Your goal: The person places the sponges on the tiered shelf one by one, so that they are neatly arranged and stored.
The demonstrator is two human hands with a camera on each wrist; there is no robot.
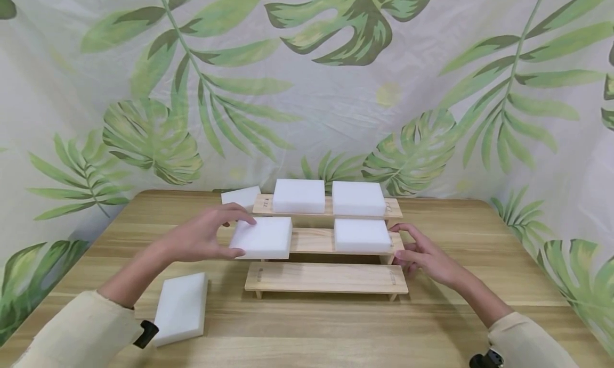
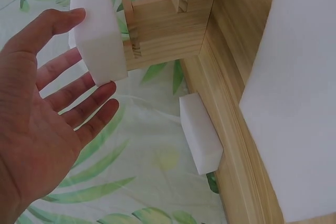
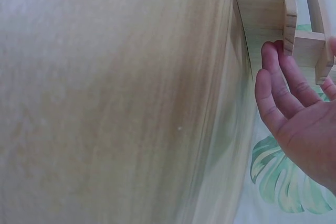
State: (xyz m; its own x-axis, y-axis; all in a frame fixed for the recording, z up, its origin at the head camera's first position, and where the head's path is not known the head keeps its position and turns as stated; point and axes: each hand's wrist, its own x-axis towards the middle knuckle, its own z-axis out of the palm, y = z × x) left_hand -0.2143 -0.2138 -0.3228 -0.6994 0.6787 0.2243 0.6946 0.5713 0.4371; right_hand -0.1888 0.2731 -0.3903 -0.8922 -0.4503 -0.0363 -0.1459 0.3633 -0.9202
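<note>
We judge it about half done: three white rectangular foam blocks point(image 1: 362, 235) sit on the pale wooden three-tier stand point(image 1: 326, 275), the left hand point(image 1: 206, 232) pinches a fourth block point(image 1: 266, 237) at its middle-left, the loosely spread right hand point(image 1: 429, 259) touches its right end, and a near-left block point(image 1: 182, 307) and far-left block point(image 1: 240, 197) lie off it.

Room above bottom shelf point(image 1: 326, 277), white blocks point(image 1: 362, 235) behind

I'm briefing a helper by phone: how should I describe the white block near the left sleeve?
On the wood-grain table stands a three-tier wooden rack. Left of its lowest tier, the white foam block lies flat, directly on the table; no other block is nearer the person.
</note>
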